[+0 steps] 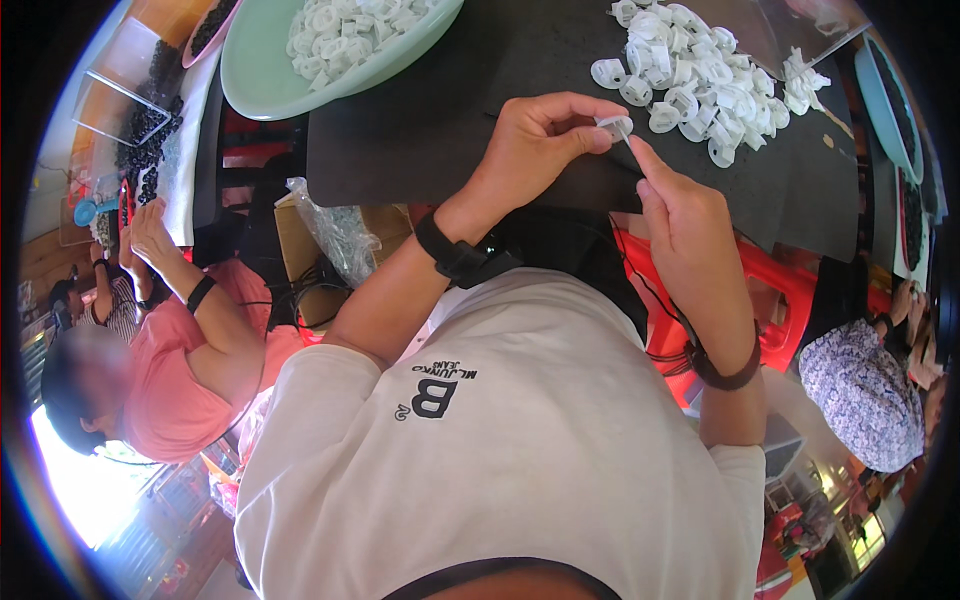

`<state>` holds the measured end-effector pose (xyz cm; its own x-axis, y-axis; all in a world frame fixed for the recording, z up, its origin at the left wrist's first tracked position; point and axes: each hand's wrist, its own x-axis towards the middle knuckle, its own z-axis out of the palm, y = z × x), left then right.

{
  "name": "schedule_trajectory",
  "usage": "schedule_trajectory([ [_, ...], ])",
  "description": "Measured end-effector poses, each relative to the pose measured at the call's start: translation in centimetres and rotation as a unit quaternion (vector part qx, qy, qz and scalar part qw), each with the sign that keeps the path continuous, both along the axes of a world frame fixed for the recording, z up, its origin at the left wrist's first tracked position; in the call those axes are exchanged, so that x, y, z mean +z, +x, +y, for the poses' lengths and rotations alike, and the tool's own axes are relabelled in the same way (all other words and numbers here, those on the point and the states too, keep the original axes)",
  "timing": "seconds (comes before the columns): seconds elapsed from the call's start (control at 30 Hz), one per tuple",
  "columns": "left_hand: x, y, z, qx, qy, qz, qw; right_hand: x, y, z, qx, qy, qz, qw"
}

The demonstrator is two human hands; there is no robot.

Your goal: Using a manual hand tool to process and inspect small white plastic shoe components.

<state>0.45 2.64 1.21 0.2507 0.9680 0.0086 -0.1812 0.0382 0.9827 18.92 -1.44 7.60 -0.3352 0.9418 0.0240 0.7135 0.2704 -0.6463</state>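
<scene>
In my left hand (540, 140) is a small round white plastic part (616, 127), pinched between thumb and fingertips above the dark table's near edge. My right hand (690, 205) is held close on the right, its index fingertip at the part's lower edge and the other fingers curled in. Something thin shows at that fingertip, too small to make out. A loose pile of similar white parts (700, 85) lies on the table just beyond my hands.
A pale green basin (240, 70) of white parts stands at the back left of the dark table (400, 150). An open cardboard box with clear plastic wrap (345, 235) is by my left forearm. A red plastic stool (770, 290) stands right. People work at both sides.
</scene>
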Motion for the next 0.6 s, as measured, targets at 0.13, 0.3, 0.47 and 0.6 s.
schedule_trajectory([
  [0.13,0.0,0.1,0.2,0.006,0.005,-0.017,1.000,-0.4,-0.4,0.0,-0.019,0.013,0.019,1.000],
  [0.3,0.1,0.0,0.4,0.032,-0.033,-0.078,0.996,0.7,0.3,-0.7,-0.054,-0.001,0.125,0.991],
  [0.47,0.3,-0.3,0.2,0.017,-0.023,-0.058,0.998,-0.7,1.2,-1.1,-0.033,0.047,0.050,0.997],
  [0.6,0.1,0.0,0.4,0.004,-0.008,-0.057,0.998,-1.0,1.4,-1.2,-0.022,0.065,0.002,0.998],
])
